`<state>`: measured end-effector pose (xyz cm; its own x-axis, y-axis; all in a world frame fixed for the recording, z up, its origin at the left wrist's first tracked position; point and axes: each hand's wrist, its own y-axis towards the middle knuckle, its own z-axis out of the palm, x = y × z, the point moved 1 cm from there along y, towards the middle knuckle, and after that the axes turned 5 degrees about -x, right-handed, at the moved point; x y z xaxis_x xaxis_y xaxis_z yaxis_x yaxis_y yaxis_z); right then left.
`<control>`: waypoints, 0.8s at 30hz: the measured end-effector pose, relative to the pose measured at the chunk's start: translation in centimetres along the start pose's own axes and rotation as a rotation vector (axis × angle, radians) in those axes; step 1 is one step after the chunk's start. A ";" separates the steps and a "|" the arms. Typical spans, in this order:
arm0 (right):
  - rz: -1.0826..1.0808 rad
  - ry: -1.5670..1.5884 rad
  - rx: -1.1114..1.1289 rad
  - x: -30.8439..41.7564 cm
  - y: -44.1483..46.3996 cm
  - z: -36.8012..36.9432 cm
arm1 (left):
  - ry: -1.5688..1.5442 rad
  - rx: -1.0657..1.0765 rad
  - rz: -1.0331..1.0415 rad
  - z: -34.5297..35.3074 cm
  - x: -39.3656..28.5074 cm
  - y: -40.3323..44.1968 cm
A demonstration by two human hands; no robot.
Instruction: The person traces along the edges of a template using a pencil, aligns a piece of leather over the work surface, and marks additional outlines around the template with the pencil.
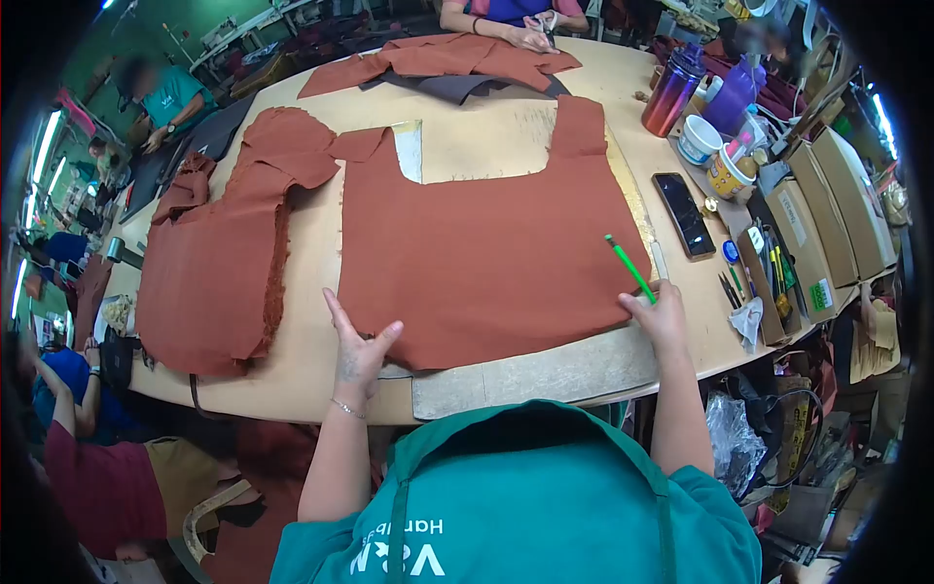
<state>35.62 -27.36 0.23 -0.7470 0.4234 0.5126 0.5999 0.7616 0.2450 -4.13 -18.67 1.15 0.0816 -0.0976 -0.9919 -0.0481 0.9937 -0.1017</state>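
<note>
A large rust-brown fabric piece (pixel 486 253) with a deep cutout at its far side lies flat in front of me, over a pale template whose edges show. My left hand (pixel 360 341) is at its near left corner, fingers spread, holding nothing. At the near right corner, my right hand (pixel 654 310) grips a green pencil (pixel 628 263), its far end pointing up and left. Along the near edge lies a long grey board (pixel 535 373), partly under the fabric. To the left sits a thick stack of the same brown fabric (pixel 209 273).
A phone (pixel 684 215), cups (pixel 699 141), a metallic bottle (pixel 673 90) and a box of tools (pixel 775 282) stand at the right. Across the table (pixel 389 394), a person's hands (pixel 535 34) hold scissors near more brown fabric (pixel 438 60). Other people are at the left.
</note>
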 end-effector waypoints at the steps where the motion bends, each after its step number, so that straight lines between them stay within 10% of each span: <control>1: 0.034 -0.027 0.061 0.4 0.2 0.0 | 0.136 0.051 0.097 0.0 -0.1 -0.1; 24: 0.164 -0.021 0.213 -2.1 -0.6 -2.3 | 0.612 0.196 0.006 -3.0 -0.9 -2.1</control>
<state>37.49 -29.87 0.92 -0.6519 0.5583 0.5132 0.6415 0.7669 -0.0194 -7.08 -20.82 2.06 -0.5037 -0.0492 -0.8625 0.1403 0.9805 -0.1379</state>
